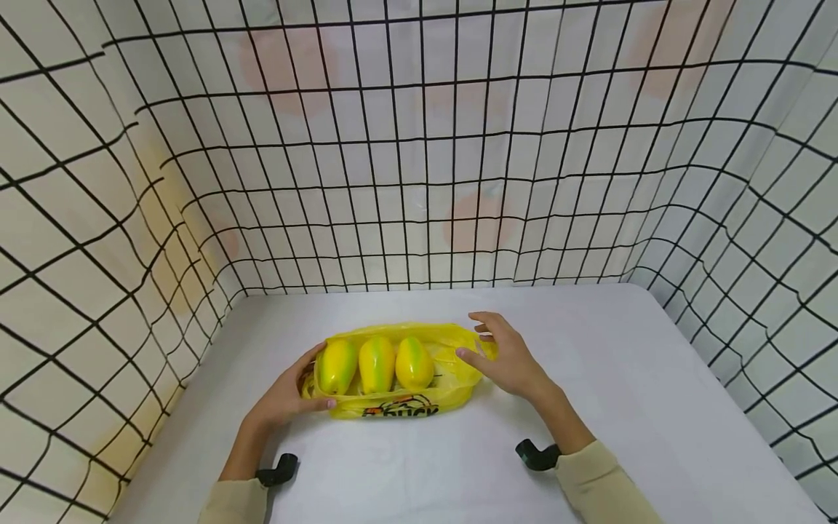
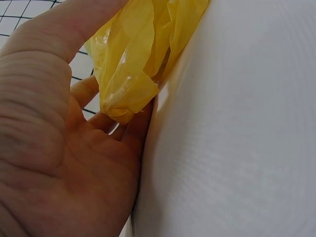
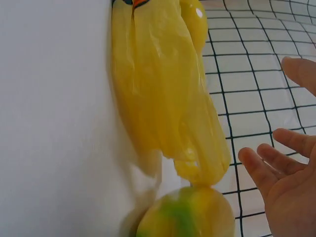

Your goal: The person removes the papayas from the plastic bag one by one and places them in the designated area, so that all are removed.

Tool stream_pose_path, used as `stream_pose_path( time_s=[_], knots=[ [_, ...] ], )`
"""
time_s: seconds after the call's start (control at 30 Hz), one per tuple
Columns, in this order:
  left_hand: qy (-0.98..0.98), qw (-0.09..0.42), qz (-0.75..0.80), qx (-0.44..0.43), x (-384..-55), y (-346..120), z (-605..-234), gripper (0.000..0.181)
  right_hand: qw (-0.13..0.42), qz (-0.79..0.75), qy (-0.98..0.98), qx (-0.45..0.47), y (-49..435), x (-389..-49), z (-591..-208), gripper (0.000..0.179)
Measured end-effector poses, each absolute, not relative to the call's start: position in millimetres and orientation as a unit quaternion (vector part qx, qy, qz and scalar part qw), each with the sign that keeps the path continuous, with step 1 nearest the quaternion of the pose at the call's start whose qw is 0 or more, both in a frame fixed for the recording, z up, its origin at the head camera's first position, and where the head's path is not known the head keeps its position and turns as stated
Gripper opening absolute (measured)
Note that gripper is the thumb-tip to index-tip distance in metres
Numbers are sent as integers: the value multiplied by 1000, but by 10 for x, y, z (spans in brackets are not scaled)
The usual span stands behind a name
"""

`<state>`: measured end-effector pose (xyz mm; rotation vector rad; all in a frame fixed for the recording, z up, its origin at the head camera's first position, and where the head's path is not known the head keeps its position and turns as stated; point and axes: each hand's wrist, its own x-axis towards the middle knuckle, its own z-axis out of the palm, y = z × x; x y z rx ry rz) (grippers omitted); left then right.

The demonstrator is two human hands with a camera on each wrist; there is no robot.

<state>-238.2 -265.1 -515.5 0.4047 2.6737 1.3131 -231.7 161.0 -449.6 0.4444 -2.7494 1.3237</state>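
- Beige sleeves [image 1: 605, 484] and black wrist mounts [image 1: 538, 455] sit nearest, at the near side of the counter [image 1: 406, 480].
- Left hand [image 1: 288, 393] grips the left end of the yellow bag [image 1: 455, 400], thumb on the near side and fingers behind, probably to steady the thin plastic.
- Right hand [image 1: 511, 360] is spread and grasps nothing, just by the bag's right end; the loose posture suggests it bears no load.
- Yellow bag lies lengthwise on the counter, gaping upward, with dark print on its near side.
- Three glossy fruits [image 1: 377, 365] rest side by side in its left and middle parts, likely kept in a row by its raised sides.
- Another yellow-green fruit [image 3: 190, 215] shows at the bag's right end in the right wrist view; whether they touch, I cannot tell.
- Black netting [image 1: 425, 182] stands beyond the far edge.
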Motion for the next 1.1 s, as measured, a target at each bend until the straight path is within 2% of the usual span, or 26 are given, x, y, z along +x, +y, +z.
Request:
stream_pose_path(
  time_s=[0.6,1.1],
  knots=[
    [891,71,431,128,-2383,-2632,-5131,110,-44,418,-895,150,1146,-2361,-4686,80],
    [886,71,438,135,-2390,-2659,-5156,108,-66,390,-906,152,837,-2409,-4806,95]
  ],
)
